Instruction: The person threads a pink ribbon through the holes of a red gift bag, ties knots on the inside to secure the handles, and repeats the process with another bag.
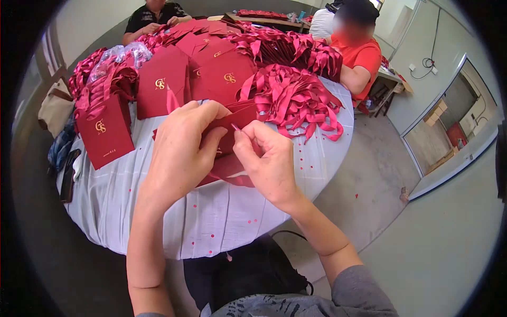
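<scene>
A flat crimson paper bag (pixel 240 117) lies tilted over the white-clothed table (pixel 211 216), a crimson ribbon (pixel 232 178) trailing beneath it.

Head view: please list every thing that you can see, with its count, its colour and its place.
table: one, white cloth, centre
paper bags: many, red with gold logo, across the table
ribbons: a heap, red, table's right side
plastic wrap: some, clear, far left of the table
other people: two, black shirt far side, orange shirt right
held bag: one, red, in left hand
ribbon end: one, red, in right hand
left hand: one, holds held bag
right hand: one, pinches ribbon end
</scene>
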A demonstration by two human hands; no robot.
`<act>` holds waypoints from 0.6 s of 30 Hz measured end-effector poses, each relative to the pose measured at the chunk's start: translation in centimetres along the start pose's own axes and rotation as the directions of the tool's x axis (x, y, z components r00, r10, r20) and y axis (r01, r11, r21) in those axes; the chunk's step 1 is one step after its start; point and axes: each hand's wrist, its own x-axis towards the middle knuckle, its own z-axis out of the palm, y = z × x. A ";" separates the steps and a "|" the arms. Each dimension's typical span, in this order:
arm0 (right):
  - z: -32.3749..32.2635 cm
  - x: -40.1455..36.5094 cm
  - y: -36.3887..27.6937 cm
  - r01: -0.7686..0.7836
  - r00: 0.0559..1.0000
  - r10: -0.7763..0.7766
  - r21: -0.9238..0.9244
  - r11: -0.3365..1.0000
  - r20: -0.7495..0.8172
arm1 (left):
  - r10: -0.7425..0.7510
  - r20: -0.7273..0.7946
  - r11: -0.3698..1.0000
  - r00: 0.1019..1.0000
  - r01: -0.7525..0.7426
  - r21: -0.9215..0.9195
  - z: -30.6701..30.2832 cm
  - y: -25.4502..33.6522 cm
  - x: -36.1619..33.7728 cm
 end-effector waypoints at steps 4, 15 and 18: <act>0.2 0.3 0.3 -0.022 0.999 0.021 0.022 1.000 0.029 | 0.098 -0.036 0.985 0.995 -0.091 0.145 0.6 0.5 0.0; -1.2 0.7 0.5 0.022 0.989 -0.020 -0.018 1.000 0.148 | 0.137 -0.054 0.969 0.989 -0.122 0.214 1.0 0.8 -0.1; -1.2 0.9 0.4 0.004 0.989 0.001 -0.030 1.000 0.151 | 0.161 -0.053 0.962 0.985 -0.145 0.233 1.1 0.7 0.0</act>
